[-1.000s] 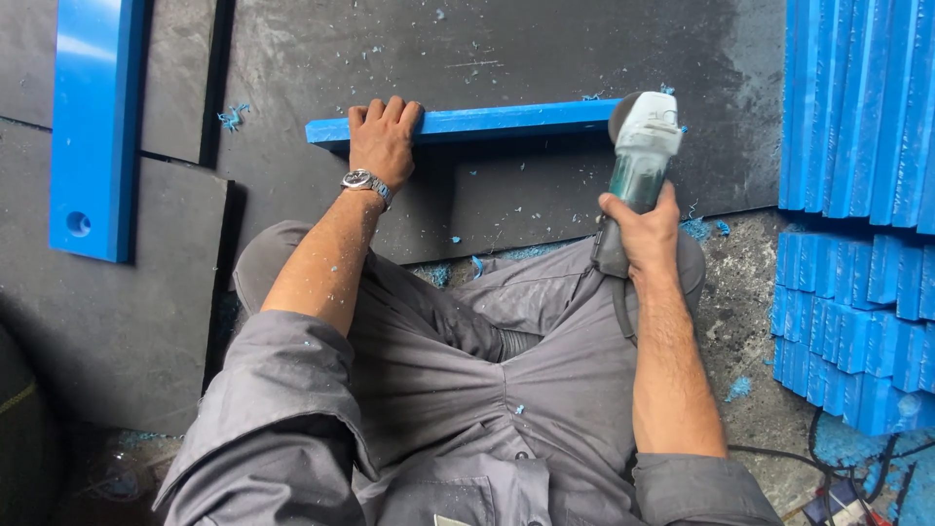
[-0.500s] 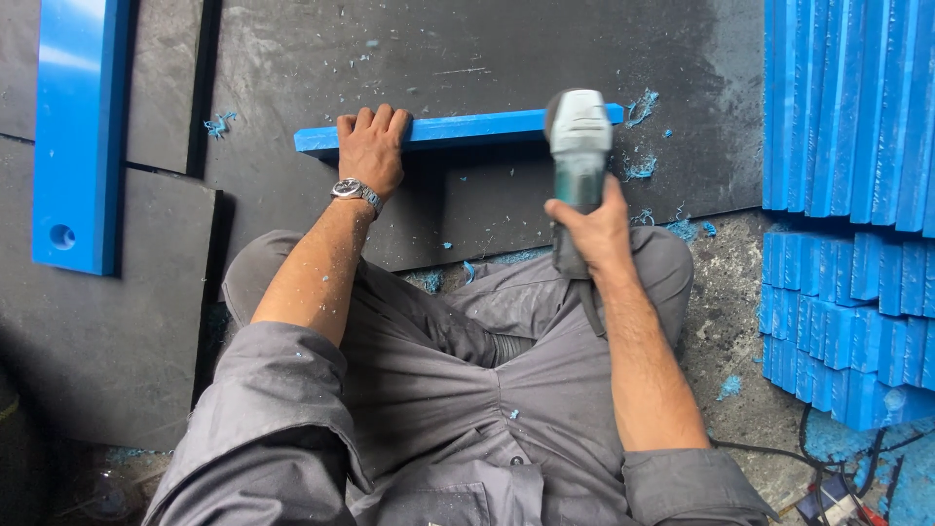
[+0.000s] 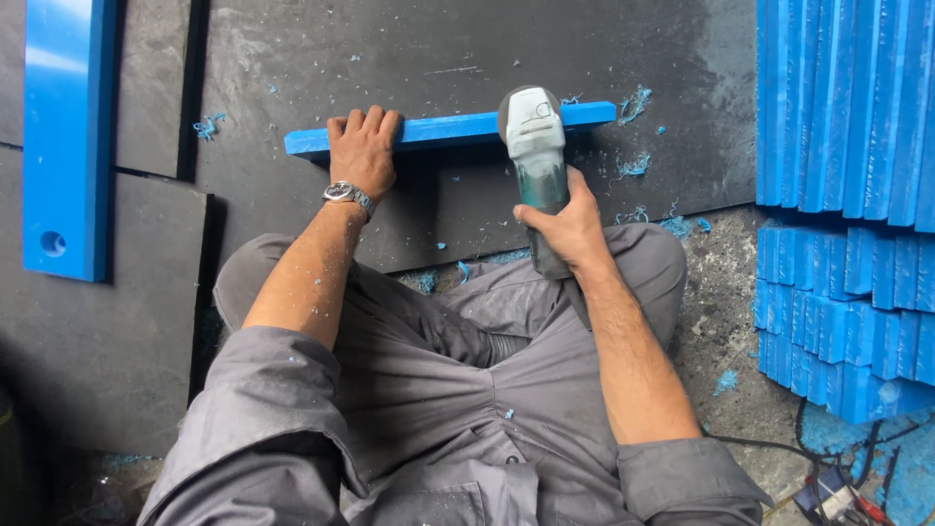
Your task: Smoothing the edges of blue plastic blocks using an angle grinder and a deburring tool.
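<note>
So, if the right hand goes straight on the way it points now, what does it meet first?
The right hand points up the picture along the grinder it holds. Next in that line is the blue strip, which the grinder's head already seems to touch; depth is unclear.
</note>
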